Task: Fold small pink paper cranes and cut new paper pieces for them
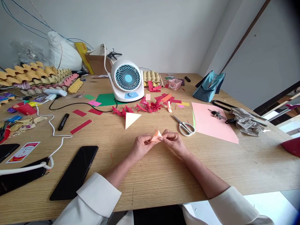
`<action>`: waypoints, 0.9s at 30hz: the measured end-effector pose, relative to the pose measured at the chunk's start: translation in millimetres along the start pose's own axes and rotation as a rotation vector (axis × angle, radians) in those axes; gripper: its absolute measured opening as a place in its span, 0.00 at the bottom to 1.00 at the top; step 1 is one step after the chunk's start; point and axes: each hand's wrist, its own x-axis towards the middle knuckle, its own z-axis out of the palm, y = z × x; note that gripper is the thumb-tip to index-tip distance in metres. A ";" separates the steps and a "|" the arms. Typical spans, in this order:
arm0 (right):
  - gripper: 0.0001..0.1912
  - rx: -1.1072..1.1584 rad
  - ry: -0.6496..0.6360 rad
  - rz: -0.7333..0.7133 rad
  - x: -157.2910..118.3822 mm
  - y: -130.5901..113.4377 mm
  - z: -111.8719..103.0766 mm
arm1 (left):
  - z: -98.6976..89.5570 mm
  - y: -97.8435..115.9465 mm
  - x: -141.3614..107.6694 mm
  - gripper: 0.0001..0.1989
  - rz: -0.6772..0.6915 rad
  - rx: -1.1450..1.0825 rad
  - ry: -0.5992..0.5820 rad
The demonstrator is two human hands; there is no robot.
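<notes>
Between my two hands, just above the wooden table, is a small folded piece of pale peach paper (156,136). My left hand (142,144) pinches its left side, and my right hand (172,141) pinches the right edge between thumb and fingers. Parts of the paper are hidden behind the fingertips. Beyond the hands lie a cream paper triangle (131,119) and a row of crumpled red paper pieces (150,107). White-handled scissors (186,128) rest to the right of my right hand, blades pointing away to the left.
A white and blue fan heater (127,79) stands at the back. Pink paper sheets (211,125) with keys (217,114) on them lie at right, near a blue bag (209,87). At left are a black marker (63,122), a black phone (74,172) and a white cable (53,125).
</notes>
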 end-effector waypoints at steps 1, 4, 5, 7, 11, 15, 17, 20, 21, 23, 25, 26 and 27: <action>0.15 0.004 -0.002 0.005 0.0 0.2 0.3 | 0.3 -0.4 -0.2 0.14 -0.009 -0.010 -0.001; 0.13 0.044 0.005 0.035 0.3 1.2 1.1 | 1.2 -2.2 -0.5 0.13 -0.041 -0.044 -0.012; 0.12 0.063 0.010 0.048 0.5 1.7 1.3 | 1.4 -2.7 -0.6 0.13 -0.052 -0.048 -0.017; 0.12 0.097 0.021 0.067 0.9 3.0 1.8 | 1.7 -3.1 -0.8 0.13 -0.069 -0.043 -0.017; 0.12 0.107 0.041 0.055 1.2 5.1 2.5 | 2.0 -2.9 -0.9 0.14 -0.055 -0.002 0.005; 0.13 0.095 0.063 0.018 0.7 6.5 2.7 | 2.1 -5.8 -1.1 0.14 -0.040 0.022 0.013; 0.12 0.091 0.056 0.002 0.6 7.6 2.6 | 1.8 -7.1 -1.2 0.13 -0.047 0.005 -0.010; 0.11 0.087 0.047 -0.017 0.7 9.1 2.7 | 1.4 -5.9 -1.0 0.12 -0.064 -0.027 -0.042; 0.11 0.084 0.038 -0.022 0.8 9.5 3.0 | 1.4 -4.7 -0.8 0.12 -0.067 -0.032 -0.043; 0.11 0.074 0.014 -0.032 1.1 10.0 3.8 | 1.8 -2.1 -0.4 0.13 -0.066 -0.031 -0.033; 0.12 0.064 0.000 -0.034 1.5 10.5 4.7 | 2.7 -0.4 -0.1 0.17 -0.061 -0.023 -0.003; 0.12 0.062 -0.001 -0.031 1.7 10.8 5.2 | 3.1 0.0 -0.1 0.20 -0.061 -0.017 0.013; 0.12 0.064 0.000 -0.023 1.9 11.2 5.6 | 3.5 0.1 -0.2 0.22 -0.062 -0.008 0.025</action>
